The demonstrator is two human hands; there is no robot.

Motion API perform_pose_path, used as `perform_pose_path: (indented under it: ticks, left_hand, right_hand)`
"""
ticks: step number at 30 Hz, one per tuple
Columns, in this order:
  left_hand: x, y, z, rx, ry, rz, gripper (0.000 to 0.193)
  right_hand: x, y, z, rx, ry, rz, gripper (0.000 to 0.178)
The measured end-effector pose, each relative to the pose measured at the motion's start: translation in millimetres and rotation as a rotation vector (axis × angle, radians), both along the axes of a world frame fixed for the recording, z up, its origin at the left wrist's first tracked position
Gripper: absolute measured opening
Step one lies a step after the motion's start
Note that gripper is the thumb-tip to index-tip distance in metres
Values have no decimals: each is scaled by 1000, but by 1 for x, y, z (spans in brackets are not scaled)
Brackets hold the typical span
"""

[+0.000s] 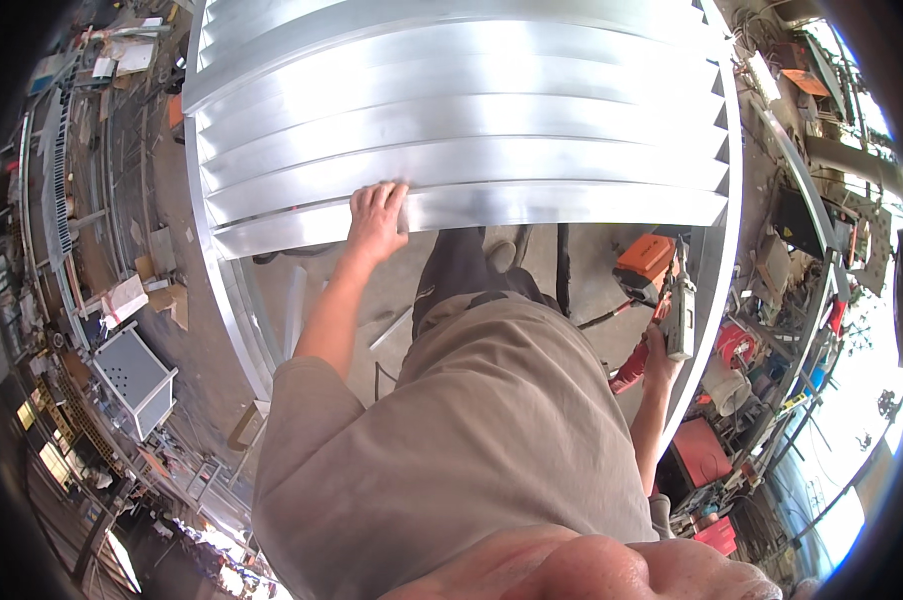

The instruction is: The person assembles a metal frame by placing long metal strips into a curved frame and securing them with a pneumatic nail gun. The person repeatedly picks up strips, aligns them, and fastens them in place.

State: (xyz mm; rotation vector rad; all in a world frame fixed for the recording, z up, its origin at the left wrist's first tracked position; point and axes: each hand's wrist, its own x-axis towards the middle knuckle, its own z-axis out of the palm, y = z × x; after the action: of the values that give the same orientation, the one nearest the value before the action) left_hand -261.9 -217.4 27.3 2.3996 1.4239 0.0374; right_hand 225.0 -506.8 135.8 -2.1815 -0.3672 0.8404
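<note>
While left hand (377,222) (11 o'clock) touches slat (532,206), grip unclear, tool (681,320) held in right hand (660,362) (3 o'clock), if swung, may scratch frame (718,280).

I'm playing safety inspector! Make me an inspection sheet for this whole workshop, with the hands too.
Surface: grey concrete floor, thin pale strip on it.
Job's things: silver metal slatted panel; grey-and-red hand-held tool.
Clutter: orange-and-black boxy object near the tool; pale grey metal box at left; red boxy object at right.
Hands: left hand rests on the panel's nearest slat; right hand grips the tool.
Cables: long black strip, possibly a hose; unclear.
Surroundings: crowded both sides, bright at right.
</note>
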Motion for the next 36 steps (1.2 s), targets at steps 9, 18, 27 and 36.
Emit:
perform_pose_path:
  ticks: [9, 18, 27, 36]
  left_hand:
    - [10, -6, 2, 10, 39, 9, 85]
    - [17, -16, -6, -5, 62, 90, 88]
    - [11, -11, 0, -8, 24, 46, 95]
    - [8, 48, 46, -39, -92, 1, 86]
  right_hand:
    - [-2, 4, 0, 21, 12, -23, 24]
    - [-7, 14, 4, 93, 41, 17, 26]
    - [-19, 33, 18, 57, 2, 210, 26]
    - [-58, 113, 46, -32, 61, 431, 34]
